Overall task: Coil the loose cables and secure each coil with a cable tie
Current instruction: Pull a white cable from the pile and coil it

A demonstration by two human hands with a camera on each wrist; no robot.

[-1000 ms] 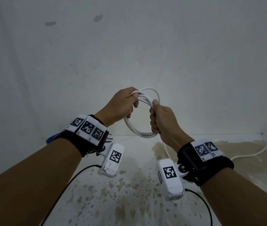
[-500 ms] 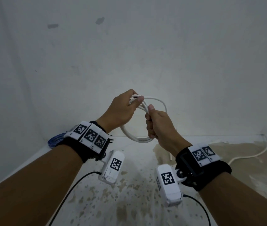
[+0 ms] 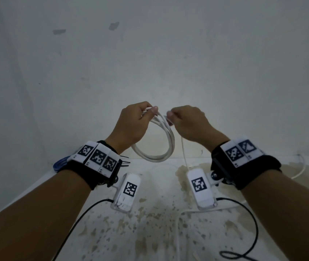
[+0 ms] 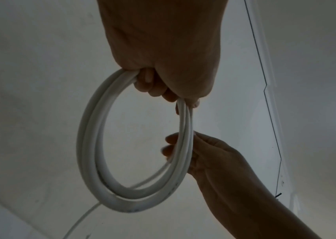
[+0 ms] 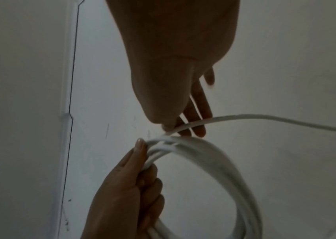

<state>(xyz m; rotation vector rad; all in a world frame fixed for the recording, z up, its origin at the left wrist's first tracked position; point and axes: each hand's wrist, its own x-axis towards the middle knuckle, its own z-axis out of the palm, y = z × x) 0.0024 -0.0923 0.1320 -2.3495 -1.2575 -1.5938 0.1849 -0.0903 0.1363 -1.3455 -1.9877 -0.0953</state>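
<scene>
Right hand (image 3: 188, 123) shifted right, one white coil (image 3: 155, 146)

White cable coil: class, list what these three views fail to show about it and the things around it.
- Free end of the white cable: the loose strand leaves the right wrist view's right edge.
- Coil top: head view, covered by the left hand and right hand.
- Blue cable: head view, mostly behind the left wristband.
- Cable ties: black tips by the left wristband, too small to confirm.
</scene>
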